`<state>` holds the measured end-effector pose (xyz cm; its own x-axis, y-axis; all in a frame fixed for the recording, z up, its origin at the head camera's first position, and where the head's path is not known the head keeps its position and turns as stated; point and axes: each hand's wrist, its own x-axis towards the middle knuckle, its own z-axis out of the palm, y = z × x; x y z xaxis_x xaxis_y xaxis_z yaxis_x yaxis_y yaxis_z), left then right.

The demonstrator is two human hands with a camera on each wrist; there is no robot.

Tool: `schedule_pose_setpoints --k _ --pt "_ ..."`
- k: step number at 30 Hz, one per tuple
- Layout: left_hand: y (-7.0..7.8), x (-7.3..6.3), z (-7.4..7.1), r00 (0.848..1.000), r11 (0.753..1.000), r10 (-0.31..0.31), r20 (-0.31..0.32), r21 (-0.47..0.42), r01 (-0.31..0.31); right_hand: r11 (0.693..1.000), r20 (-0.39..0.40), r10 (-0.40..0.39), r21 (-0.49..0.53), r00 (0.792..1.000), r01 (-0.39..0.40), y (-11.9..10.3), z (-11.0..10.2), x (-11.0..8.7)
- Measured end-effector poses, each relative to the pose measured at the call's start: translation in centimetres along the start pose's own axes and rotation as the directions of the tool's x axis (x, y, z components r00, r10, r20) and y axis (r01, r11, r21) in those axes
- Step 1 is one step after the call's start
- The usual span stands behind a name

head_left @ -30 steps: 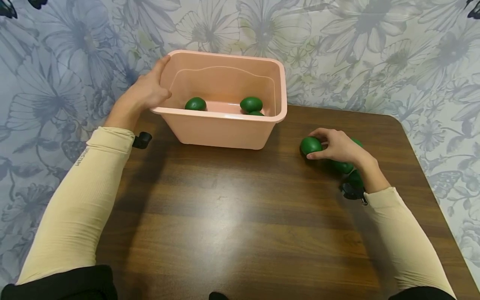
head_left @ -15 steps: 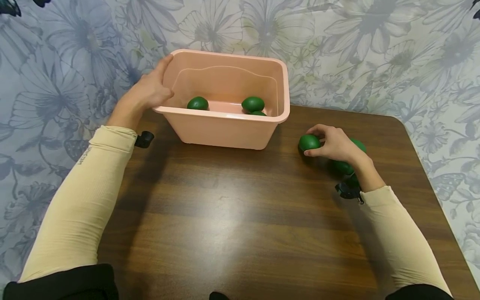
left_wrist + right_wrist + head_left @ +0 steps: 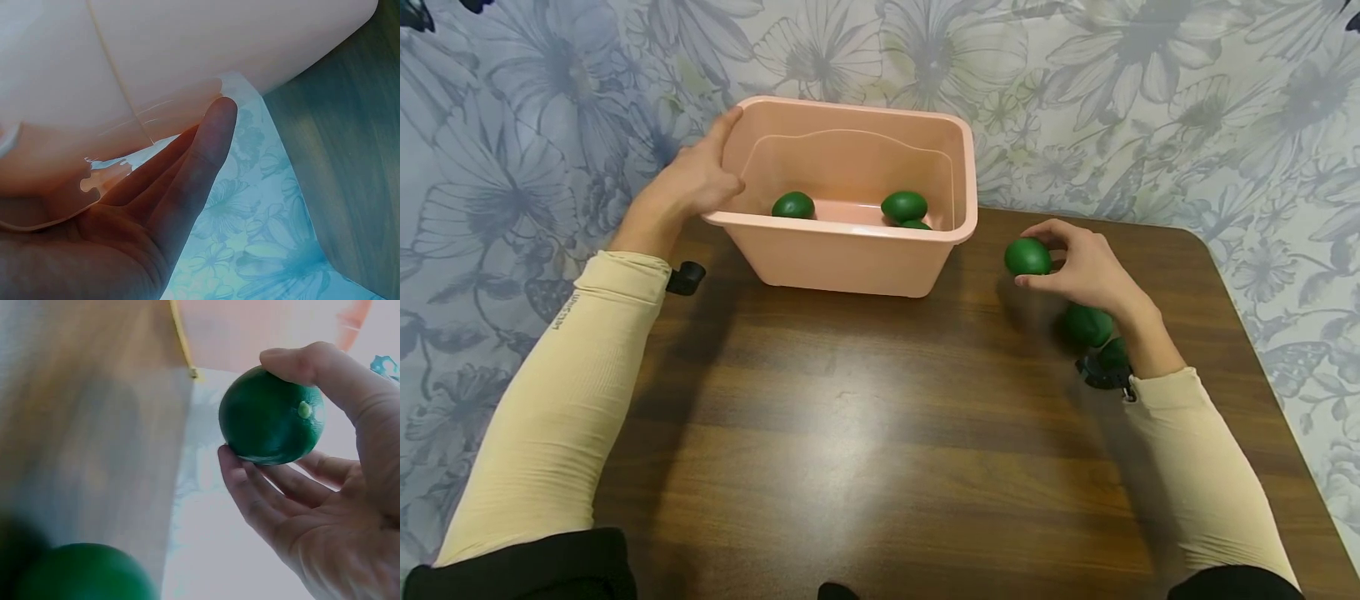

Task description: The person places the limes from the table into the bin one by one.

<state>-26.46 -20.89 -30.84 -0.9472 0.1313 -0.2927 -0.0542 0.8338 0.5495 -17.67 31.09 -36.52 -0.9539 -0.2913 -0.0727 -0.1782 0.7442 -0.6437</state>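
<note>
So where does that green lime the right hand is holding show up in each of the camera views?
Head: the lime is right of centre, off the table, in the right hand.
Left wrist: not in it.
Right wrist: the lime is upper right, pinched between thumb and fingers.
Shared landmark: the pink tub.

Dark brown wooden table (image 3: pixel 865 433), wood-grain top, rounded far right corner, glossy patch of light near middle. Pink plastic tub (image 3: pixel 850 254) stands on table at far left of centre, near back edge. Two green limes (image 3: pixel 1088 325) lie on tabletop at right, close together, partly hidden behind forearm; nearer one (image 3: pixel 1112 354) mostly covered. Shadow of tub falls on wood in front and to left. Flower-patterned cloth behind and around table edges.
</note>
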Motion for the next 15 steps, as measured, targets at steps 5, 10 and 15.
schedule_pose_setpoints --k 5,10,15 --pt "-0.1 0.1 0.0 1.0 1.0 0.005 -0.009 0.004 -0.005 0.999 -0.09 -0.032 0.022 0.995 0.034 -1.2 -1.0 0.2" --pt "0.0 0.1 0.0 1.0 1.0 0.012 -0.017 -0.002 -0.012 0.998 -0.175 -0.048 0.038 0.983 0.056 -2.2 -1.5 0.4" --pt "0.0 -0.1 0.0 1.0 1.0 0.009 -0.002 -0.011 -0.009 0.994 -0.244 -0.066 0.064 0.968 0.084 -3.0 -1.6 1.0"
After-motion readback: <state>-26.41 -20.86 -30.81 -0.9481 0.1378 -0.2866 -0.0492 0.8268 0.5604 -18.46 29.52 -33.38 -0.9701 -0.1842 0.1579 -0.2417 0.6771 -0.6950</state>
